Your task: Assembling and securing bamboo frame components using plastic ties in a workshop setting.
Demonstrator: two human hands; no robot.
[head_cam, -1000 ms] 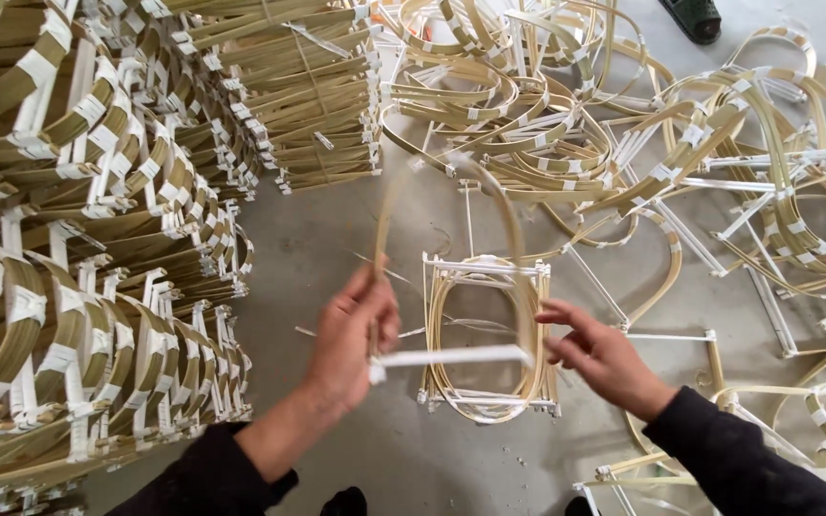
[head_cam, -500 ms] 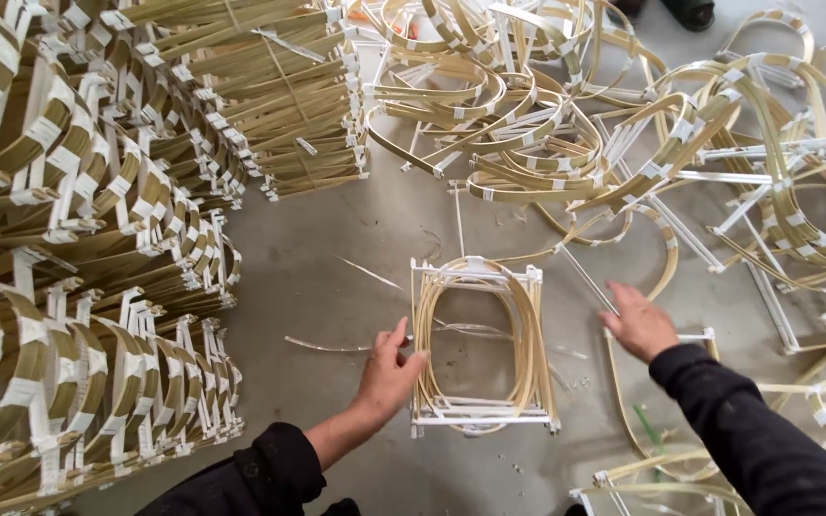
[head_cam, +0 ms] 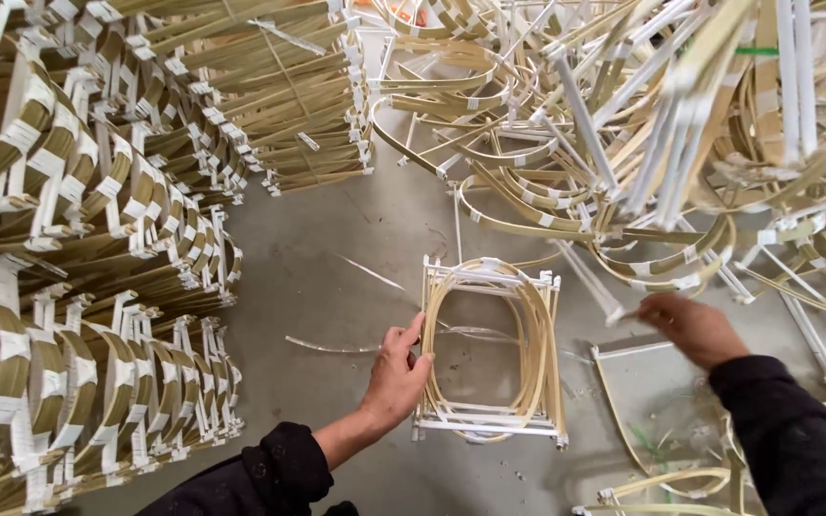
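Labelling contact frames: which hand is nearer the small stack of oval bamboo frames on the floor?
Left. The left hand touches the stack of oval bamboo frames at its left edge. The right hand is off to the stack's right, apart from it, at a white stick.

A craft workshop floor for bamboo-strip frames

Bare grey concrete floor (head_cam: 336, 287) serves as the work surface, with neat stacks of finished bamboo hoop frames (head_cam: 78, 287) bound in white strips along the left, a bundle of straight bamboo splints (head_cam: 289, 105) behind, and a loose tangled heap of unfinished hoops and white rods (head_cam: 642, 143) spread across the right.
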